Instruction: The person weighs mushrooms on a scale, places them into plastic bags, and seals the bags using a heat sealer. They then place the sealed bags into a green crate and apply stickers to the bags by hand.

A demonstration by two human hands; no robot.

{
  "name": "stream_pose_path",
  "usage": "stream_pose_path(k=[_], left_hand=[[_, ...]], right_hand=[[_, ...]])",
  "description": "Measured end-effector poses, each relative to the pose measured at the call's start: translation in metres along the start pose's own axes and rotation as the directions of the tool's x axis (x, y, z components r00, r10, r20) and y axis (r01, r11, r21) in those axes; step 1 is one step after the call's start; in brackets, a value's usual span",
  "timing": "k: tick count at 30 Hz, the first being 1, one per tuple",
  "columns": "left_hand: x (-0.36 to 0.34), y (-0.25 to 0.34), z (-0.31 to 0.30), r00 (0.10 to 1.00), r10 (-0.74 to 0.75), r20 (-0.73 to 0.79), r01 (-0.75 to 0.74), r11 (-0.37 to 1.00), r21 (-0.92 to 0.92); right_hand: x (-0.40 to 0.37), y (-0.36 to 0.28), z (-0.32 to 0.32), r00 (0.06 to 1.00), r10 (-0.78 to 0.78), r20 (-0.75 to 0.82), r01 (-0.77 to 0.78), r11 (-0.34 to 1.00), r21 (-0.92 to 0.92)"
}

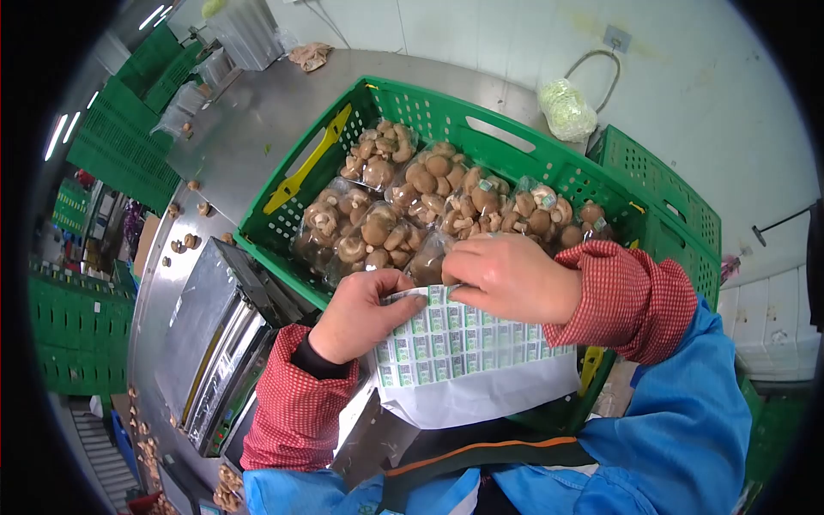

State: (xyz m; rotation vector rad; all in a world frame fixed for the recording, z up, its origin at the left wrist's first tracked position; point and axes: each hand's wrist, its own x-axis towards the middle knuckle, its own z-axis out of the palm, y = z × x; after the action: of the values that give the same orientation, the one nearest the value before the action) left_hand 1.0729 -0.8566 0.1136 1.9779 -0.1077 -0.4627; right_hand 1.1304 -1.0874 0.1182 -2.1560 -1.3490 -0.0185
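Observation:
A white sheet of small green-and-white printed labels [468,343] is spread in front of my body, its lower part blank. My left hand [360,316] grips the sheet's upper left corner, thumb on the printed face. My right hand [513,276] pinches at the top edge, fingers bent down; whether a single label is between the fingertips is hidden. Just beyond both hands, a green crate [257,230] holds several clear-wrapped packs of brown mushrooms [378,225]. Small stickers show on some packs at the right, such as one pack of mushrooms [536,210].
A metal machine [210,343] stands left of the crate on the steel table [249,112]. Loose mushrooms [184,244] lie on the table at left. Another green crate [661,189] stands at right. A netted pale green bundle [566,110] hangs by the wall.

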Motion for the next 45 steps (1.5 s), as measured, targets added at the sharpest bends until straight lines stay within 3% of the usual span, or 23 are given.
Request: stream_pose_path(k=[2, 6, 8, 9, 10, 11, 12, 13, 17, 18, 20, 22, 23, 24, 25, 26, 27, 30, 34, 37, 40, 43, 45], left_hand=[[0.001, -0.003, -0.003, 1.000, -0.012, 0.005, 0.012, 1.000, -0.027], [0.000, -0.004, -0.014, 0.997, -0.070, -0.029, 0.070, 0.997, -0.025], [-0.001, -0.009, -0.021, 0.994, -0.100, -0.046, 0.092, 0.984, -0.153], [-0.002, -0.011, -0.024, 0.992, -0.116, -0.053, 0.102, 0.971, -0.217], [-0.005, -0.008, -0.028, 0.991, -0.123, -0.048, 0.112, 0.974, -0.195], [-0.007, -0.009, -0.029, 0.992, -0.116, -0.058, 0.104, 0.980, -0.170], [-0.009, -0.010, -0.028, 0.992, -0.107, -0.068, 0.096, 0.985, -0.143], [-0.011, -0.010, -0.029, 0.992, -0.096, -0.079, 0.086, 0.990, -0.115], [-0.016, -0.008, -0.029, 0.995, -0.050, -0.085, 0.041, 0.994, -0.101], [-0.019, -0.010, -0.029, 0.995, -0.041, -0.092, 0.032, 0.995, -0.097], [-0.020, -0.010, -0.034, 0.996, -0.026, -0.090, 0.019, 0.997, -0.076], [-0.023, -0.010, -0.037, 0.996, -0.011, -0.090, 0.003, 0.996, -0.094], [-0.025, -0.010, -0.037, 0.996, -0.004, -0.092, -0.007, 0.993, -0.117], [-0.027, -0.012, -0.038, 0.996, 0.004, -0.092, -0.017, 0.990, -0.138], [-0.029, -0.013, -0.038, 0.996, 0.013, -0.090, -0.027, 0.987, -0.158], [-0.033, -0.016, -0.032, 0.991, 0.070, -0.114, -0.107, 0.930, -0.353], [-0.040, -0.018, -0.030, 0.987, 0.067, -0.148, -0.123, 0.904, -0.409], [-0.061, -0.020, -0.027, 0.979, 0.045, -0.201, -0.156, 0.803, -0.576], [-0.080, -0.035, -0.030, 0.967, 0.063, -0.249, -0.204, 0.779, -0.593], [-0.092, -0.038, -0.033, 0.966, 0.021, -0.258, -0.185, 0.756, -0.628], [-0.104, -0.039, -0.036, 0.961, 0.026, -0.277, -0.201, 0.751, -0.629], [-0.110, -0.049, -0.044, 0.955, 0.039, -0.293, -0.220, 0.754, -0.619], [-0.107, -0.056, -0.046, 0.946, 0.033, -0.323, -0.235, 0.756, -0.611]], right_hand=[[0.000, -0.004, 0.007, 0.992, -0.095, -0.081, 0.077, 0.975, -0.209], [0.013, -0.001, 0.003, 0.972, -0.216, -0.092, 0.185, 0.945, -0.269], [0.036, 0.035, 0.009, 0.981, 0.019, -0.195, -0.012, 0.999, 0.037], [0.050, 0.059, 0.006, 0.951, 0.275, -0.142, -0.235, 0.940, 0.247], [0.065, 0.099, 0.013, 0.919, 0.371, -0.135, -0.319, 0.899, 0.298], [0.078, 0.140, 0.022, 0.879, 0.458, -0.135, -0.418, 0.875, 0.245], [0.087, 0.182, 0.035, 0.871, 0.440, -0.218, -0.405, 0.895, 0.187], [0.089, 0.209, 0.046, 0.858, 0.476, -0.192, -0.477, 0.878, 0.046], [0.089, 0.228, 0.050, 0.844, 0.500, -0.192, -0.536, 0.790, -0.297], [0.094, 0.199, 0.036, 0.847, 0.497, -0.190, -0.530, 0.760, -0.376], [0.096, 0.131, 0.012, 0.824, 0.565, -0.043, -0.567, 0.823, -0.033], [0.085, 0.068, 0.003, 0.888, 0.345, 0.305, -0.449, 0.795, 0.408], [0.074, 0.032, -0.004, 0.838, 0.260, 0.480, -0.491, 0.743, 0.455], [0.062, 0.005, -0.006, 0.822, 0.227, 0.523, -0.487, 0.755, 0.438], [0.056, -0.007, -0.005, 0.840, 0.241, 0.485, -0.450, 0.809, 0.377], [0.050, -0.018, -0.005, 0.858, 0.254, 0.446, -0.414, 0.856, 0.309], [0.046, -0.026, -0.005, 0.874, 0.265, 0.407, -0.380, 0.895, 0.235], [0.039, -0.046, -0.008, 0.885, 0.315, 0.343, -0.412, 0.874, 0.258], [0.031, -0.067, 0.005, 0.919, 0.288, 0.271, -0.357, 0.898, 0.257], [0.040, -0.098, 0.013, 0.954, 0.291, 0.067, -0.294, 0.878, 0.377], [0.049, -0.116, 0.020, 0.952, 0.304, -0.014, -0.294, 0.930, 0.222], [0.053, -0.123, 0.033, 0.987, 0.103, -0.126, -0.115, 0.989, -0.095], [0.060, -0.121, 0.040, 0.981, -0.049, -0.186, 0.018, 0.987, -0.161]])
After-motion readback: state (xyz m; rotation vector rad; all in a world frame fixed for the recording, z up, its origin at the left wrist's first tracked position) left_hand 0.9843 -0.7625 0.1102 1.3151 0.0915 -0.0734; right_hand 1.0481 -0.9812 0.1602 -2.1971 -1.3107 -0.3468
